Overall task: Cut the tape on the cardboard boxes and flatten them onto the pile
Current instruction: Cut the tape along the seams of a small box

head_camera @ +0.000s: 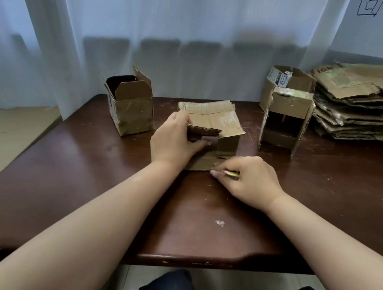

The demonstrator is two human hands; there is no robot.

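Note:
A small cardboard box (216, 121) lies on its side in the middle of the dark wooden table (80, 177), flaps spread open. My left hand (176, 140) grips its near left flap, thumb inside the opening. My right hand (252, 179) pinches a small yellow-green cutter (231, 174), its tip at the box's lower right corner. The pile of flattened cardboard (372, 103) is stacked at the back right of the table.
An open box (129, 105) stands back left. Another box (285, 122) stands on end right of centre, with a labelled box (288, 81) behind it. White curtains hang behind. Tape scraps (219, 222) lie on the table. My knees show under the front edge.

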